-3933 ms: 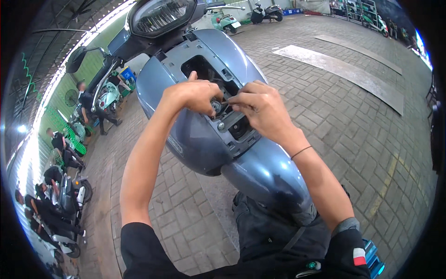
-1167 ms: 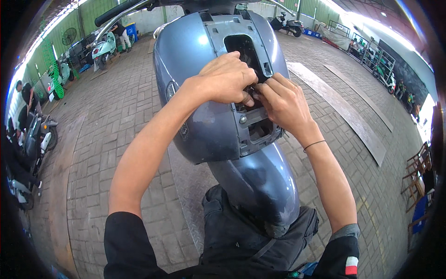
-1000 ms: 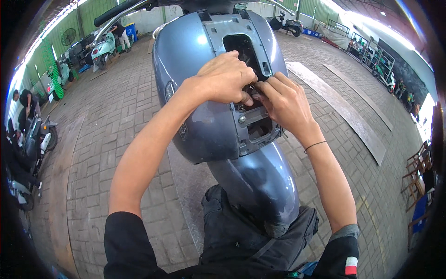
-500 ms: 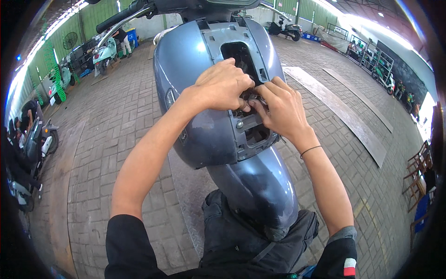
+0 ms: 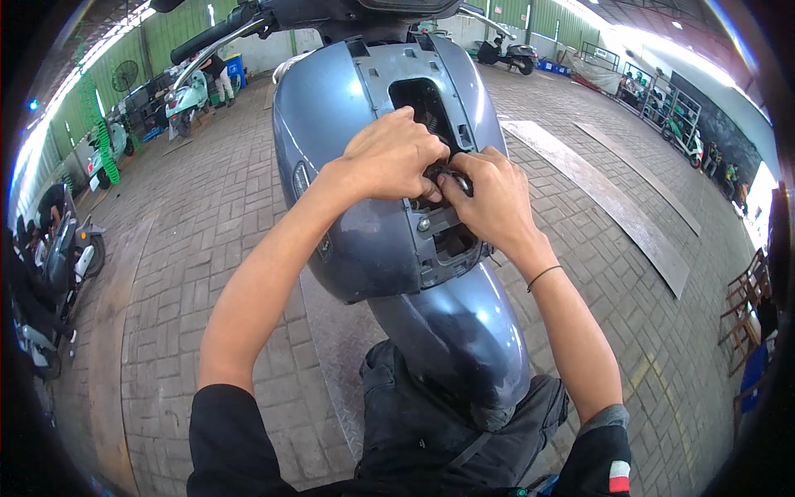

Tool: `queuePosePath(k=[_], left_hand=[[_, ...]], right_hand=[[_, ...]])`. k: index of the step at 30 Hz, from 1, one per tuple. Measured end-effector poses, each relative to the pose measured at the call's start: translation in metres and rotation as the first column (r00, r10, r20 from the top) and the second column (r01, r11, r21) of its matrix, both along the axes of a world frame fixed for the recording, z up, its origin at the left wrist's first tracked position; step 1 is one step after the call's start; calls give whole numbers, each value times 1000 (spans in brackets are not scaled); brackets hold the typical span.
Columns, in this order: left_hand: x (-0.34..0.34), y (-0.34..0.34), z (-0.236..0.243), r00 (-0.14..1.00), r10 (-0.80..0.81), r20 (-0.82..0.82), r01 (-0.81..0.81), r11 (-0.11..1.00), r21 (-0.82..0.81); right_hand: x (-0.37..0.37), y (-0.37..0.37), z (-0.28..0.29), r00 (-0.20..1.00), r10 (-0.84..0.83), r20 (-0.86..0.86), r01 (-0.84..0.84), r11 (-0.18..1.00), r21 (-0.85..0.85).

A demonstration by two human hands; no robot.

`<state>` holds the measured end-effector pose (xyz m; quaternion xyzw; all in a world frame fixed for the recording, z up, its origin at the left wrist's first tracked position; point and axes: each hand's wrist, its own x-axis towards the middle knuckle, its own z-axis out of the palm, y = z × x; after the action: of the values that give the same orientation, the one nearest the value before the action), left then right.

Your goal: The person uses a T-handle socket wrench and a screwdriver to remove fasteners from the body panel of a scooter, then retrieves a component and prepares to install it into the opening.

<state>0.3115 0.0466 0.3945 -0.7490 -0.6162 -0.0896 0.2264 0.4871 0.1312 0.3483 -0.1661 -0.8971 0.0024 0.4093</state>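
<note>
The blue-grey front cover of a scooter point(image 5: 327, 108) stands before me, with a long opening point(image 5: 424, 103) down its middle panel where dark inner parts show. Over the lower part of this opening, my left hand point(image 5: 397, 157) is closed, its fingertips curled inward. My right hand point(image 5: 495, 192) meets it from the right, thumb and fingers pinched together. Between the fingertips is a small dark piece, mostly hidden, whose kind I cannot make out. Below the hands sit a round silver bolt head point(image 5: 424, 224) and a smaller opening point(image 5: 454, 240). The glossy front fender point(image 5: 455, 331) curves down between my knees.
The handlebar grip point(image 5: 199, 41) juts out at the upper left. Metal plates point(image 5: 604, 199) lie on the brick floor to the right. Other scooters point(image 5: 189, 95) and people point(image 5: 219, 74) are farther left. Wooden chairs point(image 5: 745, 290) stand at the right edge.
My right hand has shifted slightly left, and its fingers have closed in more. The scooter's front has turned a little to the left. My left hand has barely moved.
</note>
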Motion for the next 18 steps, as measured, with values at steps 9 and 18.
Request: queuePosePath(k=[9,18], left_hand=[[1,-2,1,1000,6,15,-5,1000,-19],[3,0,0,999,-30,23,29,999,46]], right_hand=[[0,-9,2,996,-74,41,75,997,-8],[-9,-7,0,989,-142,33,146,974,-172]])
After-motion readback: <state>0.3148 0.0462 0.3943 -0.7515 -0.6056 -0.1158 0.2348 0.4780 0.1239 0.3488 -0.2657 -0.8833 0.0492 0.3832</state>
